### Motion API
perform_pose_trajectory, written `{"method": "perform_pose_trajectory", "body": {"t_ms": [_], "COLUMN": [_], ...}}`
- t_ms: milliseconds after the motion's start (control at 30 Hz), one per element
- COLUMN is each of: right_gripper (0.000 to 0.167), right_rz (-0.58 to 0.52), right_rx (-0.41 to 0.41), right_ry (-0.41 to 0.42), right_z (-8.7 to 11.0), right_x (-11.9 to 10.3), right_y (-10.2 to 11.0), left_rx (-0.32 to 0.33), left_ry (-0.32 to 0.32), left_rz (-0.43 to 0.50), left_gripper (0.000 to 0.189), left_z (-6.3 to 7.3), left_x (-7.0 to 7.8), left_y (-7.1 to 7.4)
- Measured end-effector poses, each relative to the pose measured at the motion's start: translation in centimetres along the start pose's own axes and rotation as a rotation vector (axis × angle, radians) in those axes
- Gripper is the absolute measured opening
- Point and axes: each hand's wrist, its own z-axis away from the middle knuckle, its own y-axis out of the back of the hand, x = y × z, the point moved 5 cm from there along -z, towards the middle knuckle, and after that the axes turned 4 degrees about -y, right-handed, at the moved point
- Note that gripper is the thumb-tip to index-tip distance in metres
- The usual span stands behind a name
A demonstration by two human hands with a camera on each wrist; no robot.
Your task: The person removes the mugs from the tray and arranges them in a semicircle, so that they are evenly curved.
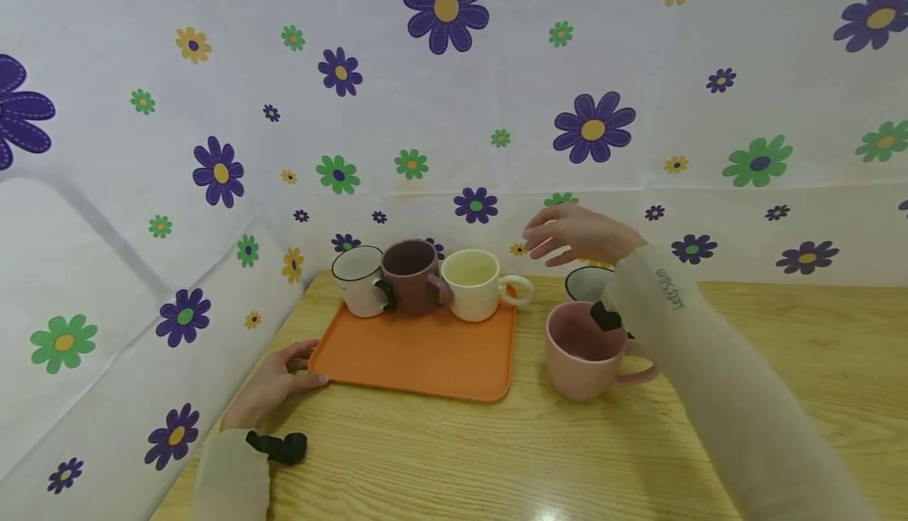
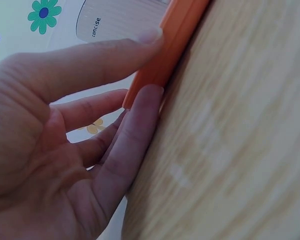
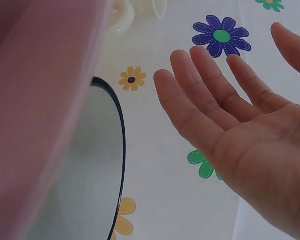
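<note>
Head view: Relaxed and empty, the nearer right hand (image 1: 580,235) hangs beyond the pink mug (image 1: 580,377) and dark-rimmed mug (image 1: 586,284), on the tabletop (image 1: 411,458) right of the orange tray (image 1: 426,347) the left hand (image 1: 273,383) grips.

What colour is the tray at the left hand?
The tray is plain orange, seen best in the head view.

The tray (image 1: 418,351) looks smooth plastic, the table (image 1: 426,458) glossy wood.
</note>
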Motion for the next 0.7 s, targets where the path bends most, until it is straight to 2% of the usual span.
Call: {"method": "perform_pose_trajectory", "body": {"t_ms": [300,500,700], "right_gripper": [0.048,0.048,0.053], "right_rz": [-0.029,-0.062,-0.037], "right_rx": [-0.048,-0.087,-0.098], "right_ry": [-0.032,-0.077,-0.122], "right_z": [-0.8,-1.7,-2.3], "right_x": [0.2,0.6,1.1], "right_y": [-0.9,-1.9,-2.4], "left_rx": [0.002,0.006,0.007], "left_ry": [0.001,0.019,0.009], "left_rz": [0.003,0.04,0.021], "left_gripper": [0.075,0.075,0.075], "left_z": [-0.1,0.0,-0.1], "left_x": [-0.3,-0.6,-0.5], "left_y": [0.1,0.0,0.1]}}
